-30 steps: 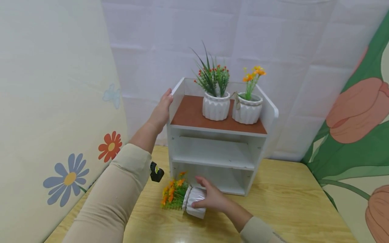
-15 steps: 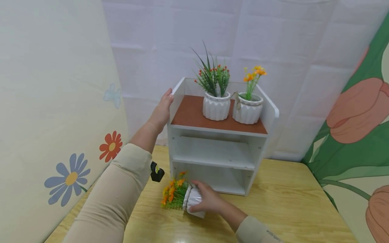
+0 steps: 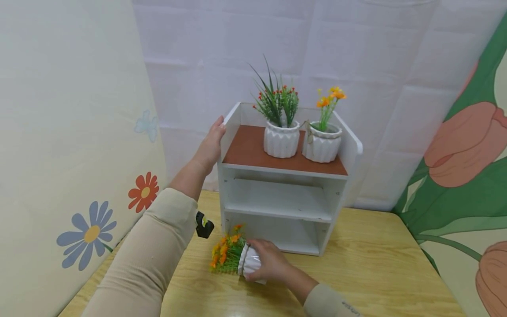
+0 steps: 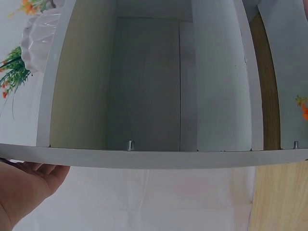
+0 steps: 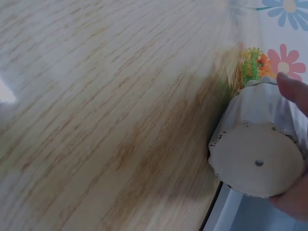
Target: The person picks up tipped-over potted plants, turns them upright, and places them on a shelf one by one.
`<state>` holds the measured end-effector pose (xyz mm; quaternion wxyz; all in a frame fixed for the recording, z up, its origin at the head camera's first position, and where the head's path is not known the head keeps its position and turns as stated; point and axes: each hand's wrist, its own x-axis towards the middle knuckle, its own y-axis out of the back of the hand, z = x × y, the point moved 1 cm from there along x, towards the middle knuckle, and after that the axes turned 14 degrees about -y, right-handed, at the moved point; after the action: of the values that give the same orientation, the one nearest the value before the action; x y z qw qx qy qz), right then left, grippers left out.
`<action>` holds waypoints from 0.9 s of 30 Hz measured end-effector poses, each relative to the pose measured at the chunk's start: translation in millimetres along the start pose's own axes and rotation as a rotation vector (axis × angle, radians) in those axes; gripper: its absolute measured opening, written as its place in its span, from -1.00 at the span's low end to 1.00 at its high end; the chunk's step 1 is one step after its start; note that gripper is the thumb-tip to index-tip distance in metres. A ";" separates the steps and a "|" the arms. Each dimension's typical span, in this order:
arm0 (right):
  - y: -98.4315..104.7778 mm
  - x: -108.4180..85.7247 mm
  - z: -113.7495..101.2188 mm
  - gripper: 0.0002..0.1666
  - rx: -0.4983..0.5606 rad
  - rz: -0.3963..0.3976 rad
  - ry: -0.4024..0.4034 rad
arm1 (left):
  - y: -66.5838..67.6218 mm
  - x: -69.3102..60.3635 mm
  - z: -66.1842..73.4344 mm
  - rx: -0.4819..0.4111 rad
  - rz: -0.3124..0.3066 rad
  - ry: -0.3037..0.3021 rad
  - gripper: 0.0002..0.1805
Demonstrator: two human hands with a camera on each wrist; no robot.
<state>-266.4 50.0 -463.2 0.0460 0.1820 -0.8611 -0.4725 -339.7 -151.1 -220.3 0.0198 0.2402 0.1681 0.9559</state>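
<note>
A white fluted flowerpot [image 3: 250, 260] with orange flowers [image 3: 226, 252] lies on its side on the wooden table, before the small white shelf unit [image 3: 277, 212]. My right hand [image 3: 270, 260] grips this pot, thumb on the near side and fingers on the far side. In the right wrist view, the pot's round base [image 5: 255, 161] with a small hole faces the camera. My left hand [image 3: 211, 143] rests against the outside of the shelf's left panel near its top. The left wrist view shows that hand [image 4: 31, 190] with its fingers along the panel's outer face.
On the shelf's brown top stand a pot [image 3: 281, 140] with grass and red flowers and a pot [image 3: 321, 141] with orange-yellow flowers. A small black object [image 3: 204, 225] sits left of the shelf on the table [image 3: 368, 264]. Flower-printed sheets stand at both sides.
My right hand has moved slightly left and closed around the lying flowerpot. The left hand stays against the shelf panel, and the pots on top have not moved.
</note>
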 end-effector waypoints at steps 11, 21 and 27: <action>-2.9 0.5 2.5 0.09 -0.091 0.011 -0.001 | -0.1 -0.7 1.8 -0.002 0.001 0.009 -0.37; -2.1 -7.3 17.9 0.03 0.044 0.097 0.053 | 0.2 -0.9 1.7 0.001 0.006 0.012 -0.37; -3.4 -10.8 27.6 0.01 0.128 0.136 0.045 | 0.1 0.7 0.4 0.005 0.009 0.016 -0.37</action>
<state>-262.4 74.2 -480.1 0.0854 0.1361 -0.8987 -0.4082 -340.1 -151.0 -219.7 0.0136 0.2331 0.1698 0.9574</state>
